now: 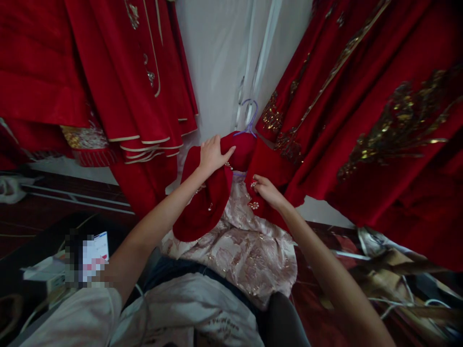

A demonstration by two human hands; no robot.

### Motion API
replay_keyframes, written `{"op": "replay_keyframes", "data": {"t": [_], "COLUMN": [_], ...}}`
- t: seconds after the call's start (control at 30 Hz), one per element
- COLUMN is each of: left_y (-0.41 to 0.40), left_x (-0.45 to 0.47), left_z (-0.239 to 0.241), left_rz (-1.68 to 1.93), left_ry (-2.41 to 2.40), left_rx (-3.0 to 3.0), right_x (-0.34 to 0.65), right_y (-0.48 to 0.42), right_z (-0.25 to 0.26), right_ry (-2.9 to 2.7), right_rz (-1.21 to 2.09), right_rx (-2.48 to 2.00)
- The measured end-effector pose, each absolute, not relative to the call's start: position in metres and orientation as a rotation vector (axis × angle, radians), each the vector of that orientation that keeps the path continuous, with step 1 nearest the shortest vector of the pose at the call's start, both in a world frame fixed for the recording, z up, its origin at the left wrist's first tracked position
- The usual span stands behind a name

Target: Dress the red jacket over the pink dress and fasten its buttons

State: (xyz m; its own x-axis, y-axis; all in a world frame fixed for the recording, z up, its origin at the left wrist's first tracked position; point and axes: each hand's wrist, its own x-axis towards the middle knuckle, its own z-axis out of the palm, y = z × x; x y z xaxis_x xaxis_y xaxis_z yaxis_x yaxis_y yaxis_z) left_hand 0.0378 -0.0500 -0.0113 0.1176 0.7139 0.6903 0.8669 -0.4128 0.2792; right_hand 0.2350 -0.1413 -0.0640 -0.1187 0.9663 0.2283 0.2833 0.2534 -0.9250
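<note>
Red garments fill both sides: a hanging group with gold sequin embroidery on the right (361,159) and another with pale piping on the left (123,86). Between them stands a white door-like panel (213,62). Below, across the seated person's lap, lies pale pink brocade (249,248), patterned with flowers; whether it is a separate dress or joined to the red piece over it, I cannot tell. That piece, a red jacket (219,197), lies with its front spread apart, its upper part on a hanger and its lower edges resting over the brocade.

The left hand (211,155) rests on the jacket near the shoulder, thumb spread away from the fingers; whether it grips the cloth does not show. The right hand (266,190) is closed, pinching the opposite front edge beside the trim. The purple hanger (255,108) shows its hook above the collar. Smallest are the pearly ornaments (253,206) along that edge.

By its look, the cloth should be soft, limp and fairly light, the brocade stiffer and perhaps slippery. The ornaments look fragile and apt to snag, so the plain cloth beside them, or the shoulders over the hanger, would be the safer hold.
</note>
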Motion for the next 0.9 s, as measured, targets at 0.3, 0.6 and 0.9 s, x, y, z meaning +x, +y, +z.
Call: {"op": "replay_keyframes", "data": {"t": [0.3, 0.6, 0.9], "left_y": [-0.035, -0.069, -0.114], "left_x": [0.051, 0.025, 0.0], "left_z": [-0.004, -0.037, -0.113], "left_rz": [-1.2, -1.327, -1.547], "left_ry": [-1.784, -1.482, -1.464], "left_rx": [-2.201, -2.32, -2.52], "right_x": [0.21, 0.303, 0.325], "right_y": [-0.17, -0.211, -0.258], "right_z": [-0.079, -0.06, -0.031], "right_ry": [-1.447, -1.216, -1.505], "right_rz": [0.365, -0.456, 0.288], "right_rx": [-1.27, -1.544, -1.517]}}
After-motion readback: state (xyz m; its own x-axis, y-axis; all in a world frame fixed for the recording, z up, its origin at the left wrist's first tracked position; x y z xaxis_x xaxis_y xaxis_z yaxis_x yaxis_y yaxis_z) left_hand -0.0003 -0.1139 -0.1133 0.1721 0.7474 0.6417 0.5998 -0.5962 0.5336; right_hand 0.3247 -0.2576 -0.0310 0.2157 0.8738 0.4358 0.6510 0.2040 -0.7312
